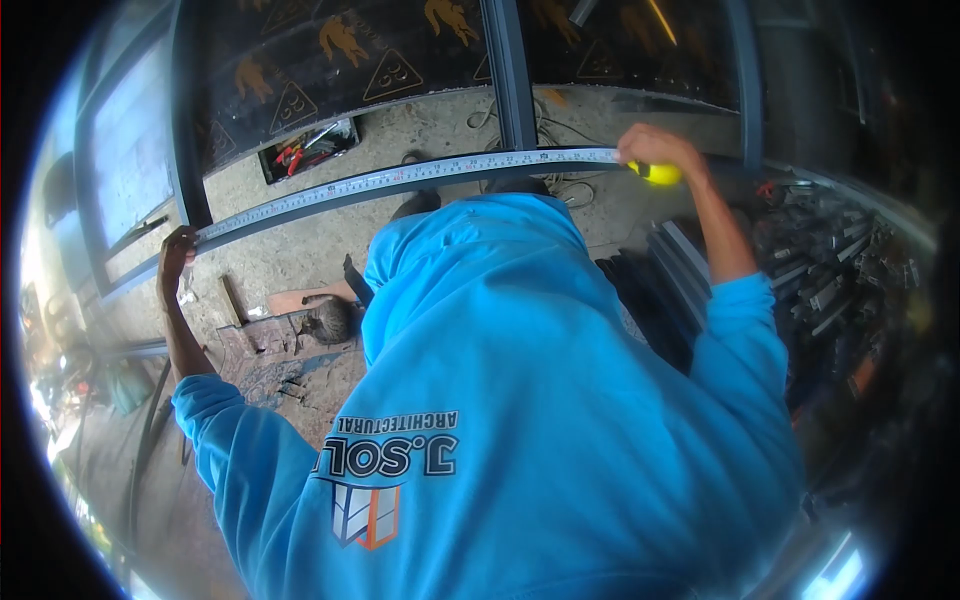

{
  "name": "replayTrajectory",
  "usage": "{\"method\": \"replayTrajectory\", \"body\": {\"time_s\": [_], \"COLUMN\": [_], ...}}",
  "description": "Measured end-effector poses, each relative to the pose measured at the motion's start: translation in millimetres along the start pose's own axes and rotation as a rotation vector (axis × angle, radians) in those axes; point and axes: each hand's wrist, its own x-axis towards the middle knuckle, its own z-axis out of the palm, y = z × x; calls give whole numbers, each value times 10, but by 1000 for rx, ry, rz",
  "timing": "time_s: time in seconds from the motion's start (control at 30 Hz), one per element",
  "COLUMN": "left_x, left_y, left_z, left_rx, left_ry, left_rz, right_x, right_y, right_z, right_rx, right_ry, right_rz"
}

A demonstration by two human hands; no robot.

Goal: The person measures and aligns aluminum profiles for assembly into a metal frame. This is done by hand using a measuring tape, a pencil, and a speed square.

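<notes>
A tape measure with a yellow case (658, 174) is held in my right hand (655, 148), at the right part of a dark grey metal frame. Its white blade (400, 178) is drawn out along the frame's near rail, with numbers facing up. At the left end, my left hand (177, 252) has its fingers closed around the blade's end by the corner where an upright (188, 120) meets the rail. A middle upright (510, 80) joins the rail between my two hands.
Beyond the rail, an open box of tools (310, 150) lies on the concrete floor near a loose cable (570, 135). What looks like a grey cat (332, 320) is curled up by my legs. Metal profiles (685, 265) and offcuts (825, 265) are piled at right.
</notes>
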Motion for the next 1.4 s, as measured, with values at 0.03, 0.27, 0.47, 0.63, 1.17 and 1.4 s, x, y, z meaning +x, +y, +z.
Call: {"method": "replayTrajectory", "body": {"time_s": [0.03,0.27,0.47,0.63,1.17,1.4], "left_x": [-5,75,77,43,20,43], "left_y": [21,-77,-24,52,169,126], "left_z": [7,-35,-11,-22,-35,-58], "left_rx": [-5,-51,-10,-60,-41,1], "left_ry": [0,-94,-61,-99,-127,-129], "left_rz": [12,-18,-26,-59,-79,-129], "right_x": [-18,76,142,129,140,247], "right_y": [14,95,155,143,64,167], "right_z": [11,75,82,54,-33,-14], "right_rx": [-2,-33,-39,-55,-30,-34], "right_ry": [10,49,4,-2,-108,-96], "right_rz": [7,54,17,-25,102,5]}}
